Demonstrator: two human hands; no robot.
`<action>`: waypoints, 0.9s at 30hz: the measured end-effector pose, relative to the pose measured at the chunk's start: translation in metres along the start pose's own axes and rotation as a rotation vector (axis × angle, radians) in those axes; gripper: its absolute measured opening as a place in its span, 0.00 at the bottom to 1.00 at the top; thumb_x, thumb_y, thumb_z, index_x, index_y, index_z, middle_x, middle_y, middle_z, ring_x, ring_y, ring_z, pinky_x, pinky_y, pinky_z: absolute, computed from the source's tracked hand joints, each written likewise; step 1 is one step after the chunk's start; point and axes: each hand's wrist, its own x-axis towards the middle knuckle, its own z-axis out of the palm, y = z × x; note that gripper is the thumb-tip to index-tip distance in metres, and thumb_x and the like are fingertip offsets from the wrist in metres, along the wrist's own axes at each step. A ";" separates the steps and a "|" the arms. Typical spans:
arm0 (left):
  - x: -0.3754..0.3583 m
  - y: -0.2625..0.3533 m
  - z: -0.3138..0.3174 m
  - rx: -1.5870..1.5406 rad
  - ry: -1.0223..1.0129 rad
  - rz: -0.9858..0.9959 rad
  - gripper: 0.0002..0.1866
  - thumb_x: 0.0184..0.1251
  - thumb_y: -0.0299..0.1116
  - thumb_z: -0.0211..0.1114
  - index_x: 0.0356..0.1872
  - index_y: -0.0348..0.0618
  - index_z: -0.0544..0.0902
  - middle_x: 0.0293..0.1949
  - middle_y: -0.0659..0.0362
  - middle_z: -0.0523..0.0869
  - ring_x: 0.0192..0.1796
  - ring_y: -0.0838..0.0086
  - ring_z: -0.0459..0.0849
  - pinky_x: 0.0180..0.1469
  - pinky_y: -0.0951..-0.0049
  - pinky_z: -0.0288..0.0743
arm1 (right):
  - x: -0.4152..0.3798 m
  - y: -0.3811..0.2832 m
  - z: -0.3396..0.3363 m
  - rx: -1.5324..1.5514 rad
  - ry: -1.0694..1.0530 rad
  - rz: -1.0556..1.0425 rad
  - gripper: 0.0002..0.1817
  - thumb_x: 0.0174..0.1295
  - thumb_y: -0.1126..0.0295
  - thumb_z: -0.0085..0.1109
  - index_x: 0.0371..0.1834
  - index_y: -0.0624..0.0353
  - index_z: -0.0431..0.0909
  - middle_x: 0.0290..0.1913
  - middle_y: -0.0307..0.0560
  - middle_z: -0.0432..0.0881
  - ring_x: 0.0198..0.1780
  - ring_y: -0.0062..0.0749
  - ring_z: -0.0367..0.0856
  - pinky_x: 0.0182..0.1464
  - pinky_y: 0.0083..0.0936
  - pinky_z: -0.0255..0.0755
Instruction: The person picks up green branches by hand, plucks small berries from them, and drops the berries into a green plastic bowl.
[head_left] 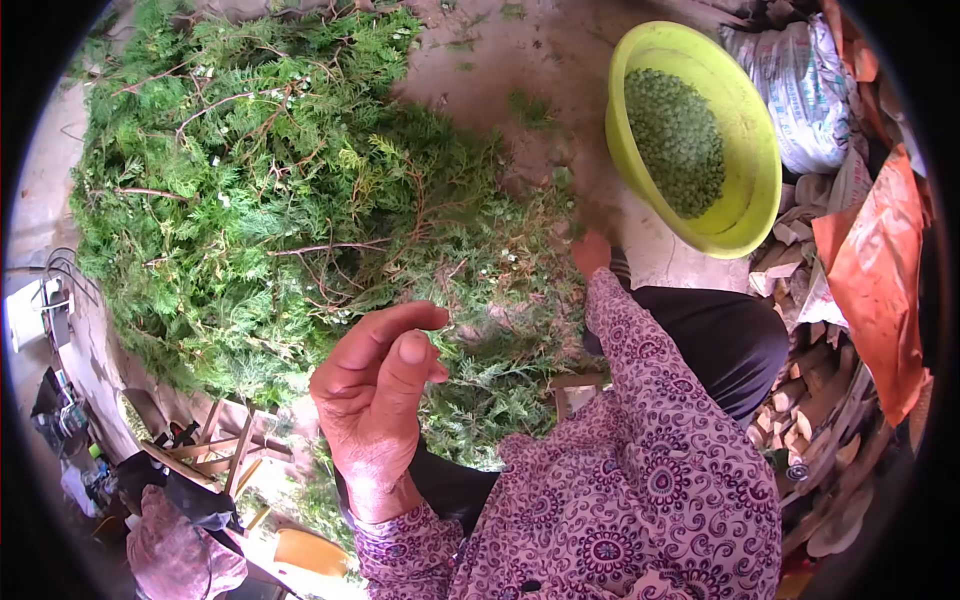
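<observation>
Green heap: loose evergreen sprigs [250,200] spread over the concrete floor [480,60], in front of me and off to my left, with bare brown twigs poking through.
Left hand: here's my left hand [375,385], raised over the near edge of the sprigs, fingers curled loosely, index fingertip apart from the thumb tip; I see nothing in it.
Right hand: my right hand [592,253] is down low beyond my knee, between the sprigs and the basin, too blurred to tell whether the fingers are apart or together, or on anything.
Lime-yellow basin: the plastic basin [750,130] sits on the floor ahead to my right, and the small green cones [675,140] are inside it, gathered toward its left side.
Clothes: purple paisley sleeves [690,420] on me, dark trousers [715,345] underneath.
Right side: a white woven sack [795,95] just beside the basin, a crumpled orange sheet [875,290] nearer me, split firewood [800,400] below that.
Lower left: a wooden frame [240,455], and near it a patterned pink cloth [180,550].
</observation>
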 end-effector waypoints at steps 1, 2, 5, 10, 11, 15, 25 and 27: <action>-0.001 0.000 0.000 0.013 0.011 0.001 0.15 0.58 0.35 0.62 0.38 0.30 0.79 0.34 0.50 0.82 0.23 0.78 0.75 0.30 0.79 0.70 | -0.003 0.004 0.003 0.023 0.108 -0.030 0.11 0.46 0.66 0.54 0.26 0.64 0.73 0.30 0.60 0.77 0.36 0.53 0.76 0.40 0.43 0.69; -0.001 0.000 0.000 0.013 0.010 0.001 0.15 0.58 0.35 0.62 0.38 0.30 0.79 0.34 0.50 0.82 0.23 0.78 0.75 0.30 0.79 0.70 | -0.004 0.008 0.004 0.046 0.215 -0.058 0.12 0.46 0.63 0.55 0.25 0.62 0.72 0.28 0.58 0.78 0.33 0.50 0.77 0.36 0.42 0.69; -0.002 0.000 0.000 0.017 0.004 -0.003 0.16 0.58 0.36 0.62 0.38 0.30 0.79 0.33 0.50 0.82 0.23 0.78 0.75 0.29 0.79 0.70 | 0.004 0.015 0.004 0.261 0.050 0.164 0.12 0.46 0.63 0.56 0.24 0.62 0.72 0.23 0.54 0.78 0.25 0.43 0.79 0.30 0.37 0.71; -0.005 -0.003 -0.001 0.003 0.015 0.001 0.16 0.58 0.36 0.63 0.38 0.31 0.79 0.33 0.49 0.82 0.23 0.78 0.75 0.29 0.80 0.70 | 0.014 0.014 0.017 0.292 0.006 -0.044 0.12 0.44 0.63 0.58 0.22 0.63 0.72 0.18 0.51 0.76 0.18 0.39 0.76 0.26 0.34 0.69; -0.004 -0.003 -0.001 0.004 0.018 0.002 0.16 0.58 0.36 0.63 0.38 0.31 0.79 0.33 0.49 0.82 0.23 0.78 0.75 0.29 0.80 0.70 | 0.016 0.012 0.021 0.290 0.035 -0.113 0.13 0.43 0.63 0.59 0.21 0.63 0.71 0.17 0.51 0.76 0.18 0.39 0.75 0.27 0.35 0.69; -0.003 -0.002 0.001 0.021 0.014 0.002 0.15 0.58 0.36 0.63 0.38 0.31 0.79 0.33 0.50 0.82 0.23 0.79 0.75 0.30 0.80 0.70 | 0.003 -0.005 0.019 0.038 0.171 -0.271 0.12 0.42 0.65 0.60 0.21 0.63 0.71 0.15 0.49 0.74 0.14 0.34 0.72 0.22 0.31 0.68; -0.005 -0.003 0.002 0.004 0.002 -0.053 0.13 0.58 0.33 0.63 0.38 0.33 0.80 0.33 0.56 0.82 0.27 0.82 0.77 0.31 0.83 0.71 | 0.025 0.016 -0.001 0.273 0.021 -0.115 0.10 0.46 0.66 0.58 0.26 0.62 0.75 0.28 0.54 0.77 0.30 0.45 0.76 0.30 0.35 0.69; -0.005 -0.005 0.000 0.007 -0.006 -0.061 0.13 0.58 0.33 0.63 0.38 0.33 0.80 0.34 0.56 0.82 0.27 0.82 0.77 0.31 0.83 0.71 | 0.027 -0.008 -0.024 -0.028 0.003 -0.254 0.09 0.45 0.67 0.58 0.25 0.61 0.75 0.27 0.54 0.77 0.29 0.44 0.76 0.29 0.34 0.68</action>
